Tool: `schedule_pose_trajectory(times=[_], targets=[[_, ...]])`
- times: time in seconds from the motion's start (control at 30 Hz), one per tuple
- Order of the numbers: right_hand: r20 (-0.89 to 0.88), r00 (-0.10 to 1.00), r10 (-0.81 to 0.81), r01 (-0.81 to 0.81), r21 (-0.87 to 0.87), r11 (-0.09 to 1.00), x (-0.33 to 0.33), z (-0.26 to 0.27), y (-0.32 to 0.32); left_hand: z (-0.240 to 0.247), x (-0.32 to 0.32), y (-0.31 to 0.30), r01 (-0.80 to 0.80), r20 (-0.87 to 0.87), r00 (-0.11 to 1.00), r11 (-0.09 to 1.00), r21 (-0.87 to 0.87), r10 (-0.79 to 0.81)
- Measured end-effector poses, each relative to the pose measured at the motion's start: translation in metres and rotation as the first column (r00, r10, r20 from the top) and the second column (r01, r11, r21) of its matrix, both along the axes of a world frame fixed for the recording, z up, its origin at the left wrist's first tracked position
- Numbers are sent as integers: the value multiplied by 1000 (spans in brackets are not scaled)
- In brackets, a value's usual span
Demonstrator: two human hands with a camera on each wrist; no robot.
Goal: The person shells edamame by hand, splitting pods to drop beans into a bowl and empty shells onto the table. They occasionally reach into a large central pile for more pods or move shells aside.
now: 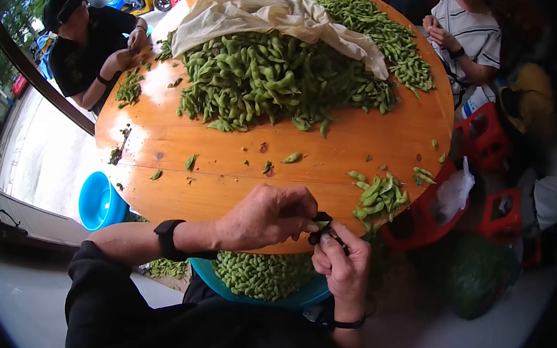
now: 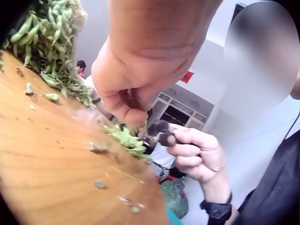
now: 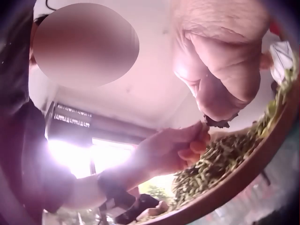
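In front of me, over the near edge of the table, both hands meet at a small green soybean pod (image 1: 322, 225). My left hand (image 1: 267, 218) pinches at it with thumb and fingertips. The curled fingers of my right hand (image 1: 340, 260) hold a small dark thing (image 1: 317, 237) right against the pod; its kind cannot be made out. Below the hands a teal basin (image 1: 205, 275) holds many shelled green soybeans (image 1: 262, 276). A small heap of pods (image 1: 381, 197) lies on the table just beyond my right hand.
A large pile of pods (image 1: 254, 81), partly under a pale cloth (image 1: 253, 14), covers the far part of the round wooden table (image 1: 226, 155). Two people (image 1: 80, 41) sit around it. A blue basin (image 1: 98, 202) stands at left, red stools (image 1: 483, 137) at right.
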State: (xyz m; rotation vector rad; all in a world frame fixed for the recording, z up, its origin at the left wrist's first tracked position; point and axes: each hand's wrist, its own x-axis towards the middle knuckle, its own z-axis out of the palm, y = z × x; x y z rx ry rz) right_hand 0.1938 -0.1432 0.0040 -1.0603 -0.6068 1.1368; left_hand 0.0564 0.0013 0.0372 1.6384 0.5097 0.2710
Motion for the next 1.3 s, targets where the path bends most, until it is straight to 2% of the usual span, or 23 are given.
schedule_pose_trajectory(times=[0.03, 0.07, 0.13, 0.3, 0.33, 0.37, 0.4, 0.43, 0.47, 0.5, 0.53, 0.6, 0.67, 0.73, 0.77, 0.8, 0.83, 0.87, 0.93, 1.03, 1.1, 1.23, 1.3], targets=[[-88, 995, 48, -47, 12, 999, -4, 0, 2, -6, -7, -4, -43, 30, 999, 992, 121, 39], [-175, 980, 97, -94, 27, 995, -8, 0, 3, -8, -14, -8, -54, 25, 998, 992, 118, 51], [-192, 972, 134, -131, 27, 991, -14, -4, 4, -10, -25, -15, -157, 130, 984, 924, 349, 118], [-150, 974, 170, -171, 5, 985, -28, -15, 3, -31, -44, -29, -243, 178, 967, 882, 404, 185], [-149, 974, 171, -173, 0, 985, -30, -16, 2, -37, -45, -34, -268, 207, 949, 956, 122, 239], [-82, 986, 142, -142, 1, 990, -33, -16, 2, -40, -47, -36, -265, 218, 929, 949, -171, 299], [-14, 994, 112, -112, 4, 994, -35, -17, 2, -41, -48, -36, -267, 217, 928, 947, -176, 302], [-15, 993, 114, -114, 0, 994, -35, -18, 2, -41, -51, -35, -194, 211, 924, 867, -460, 318], [-100, 984, 144, -142, 31, 989, -34, -20, 2, -42, -52, -35, -102, 201, 922, 706, -700, 332], [-183, 967, 176, -167, 65, 984, -33, -22, 1, -40, -51, -39, -55, 196, 912, 581, -812, 360], [-185, 966, 178, -170, 62, 984, -32, -22, 1, -42, -51, -42, -58, 194, 911, 578, -814, 364], [-216, 954, 207, -201, 50, 978, -30, -23, 0, -46, -50, -46, 44, 240, 884, 440, -897, 400], [-142, 973, 185, -186, 6, 983, -32, -19, 1, -51, -50, -49, 27, 237, 883, 460, -887, 404], [-63, 985, 159, -161, -34, 986, -34, -18, 1, -53, -52, -52, -212, 228, 895, 817, -536, 383], [107, 984, 141, -134, -75, 988, -35, -18, 0, -53, -52, -52, -212, 226, 896, 816, -537, 382], [273, 953, 128, -101, -112, 989, -36, -19, -1, -54, -53, -53, -328, 264, 905, 943, -62, 333], [268, 955, 129, -101, -115, 988, -38, -20, -2, -55, -55, -54, -369, 271, 923, 826, 426, 273], [435, 896, 85, -60, -72, 996, -39, -20, -1, -56, -56, -55, -323, 246, 945, 498, 805, 217], [722, 692, -21, -3, 32, 999, -42, -20, -1, -66, -58, -65, -183, 116, 972, 350, 919, 205], [788, 610, -81, 44, 68, 997, -49, -17, -2, -66, -58, -74, -116, 59, 972, 244, 963, 227], [817, 567, -108, 64, 87, 994, -53, -15, -2, -65, -57, -74, -126, 25, 975, 456, 881, 222], [866, 478, -148, 92, 119, 989, -57, -15, -2, -63, -55, -75, -143, 39, 975, 482, 864, 218], [875, 458, -160, 94, 131, 987, -55, -15, -1, -54, -52, -76, -210, 47, 961, 611, 763, 272]])
